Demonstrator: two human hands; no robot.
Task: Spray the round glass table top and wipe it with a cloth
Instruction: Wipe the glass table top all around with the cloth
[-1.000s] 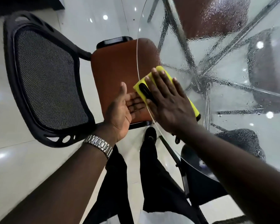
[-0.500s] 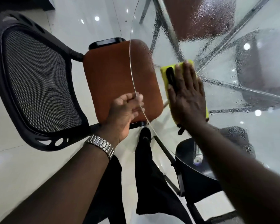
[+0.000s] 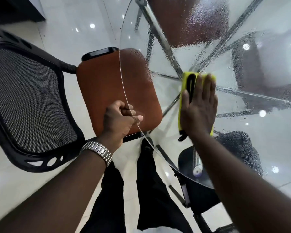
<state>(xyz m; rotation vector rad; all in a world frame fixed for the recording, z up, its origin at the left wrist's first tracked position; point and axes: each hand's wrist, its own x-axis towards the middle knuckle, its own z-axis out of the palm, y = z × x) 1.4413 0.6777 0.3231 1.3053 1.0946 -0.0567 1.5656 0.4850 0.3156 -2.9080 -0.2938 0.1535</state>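
Note:
The round glass table top [image 3: 166, 91] fills the right side, with spray droplets across its far and right parts. A yellow cloth with black trim [image 3: 186, 81] lies flat on the glass. My right hand [image 3: 200, 106] presses it down with straight fingers and covers most of it. My left hand [image 3: 121, 118] grips the near left rim of the glass, fingers curled round the edge. No spray bottle is in view.
A black mesh-backed chair with an orange seat [image 3: 107, 91] stands at the table's left edge. More chairs [image 3: 242, 145] and the metal table legs [image 3: 163, 42] show through the glass. The floor is glossy white tile [image 3: 15, 182].
My right hand slid the cloth from the near left rim inward across the glass. My left hand went from open, palm up beside the rim, to gripping the glass edge.

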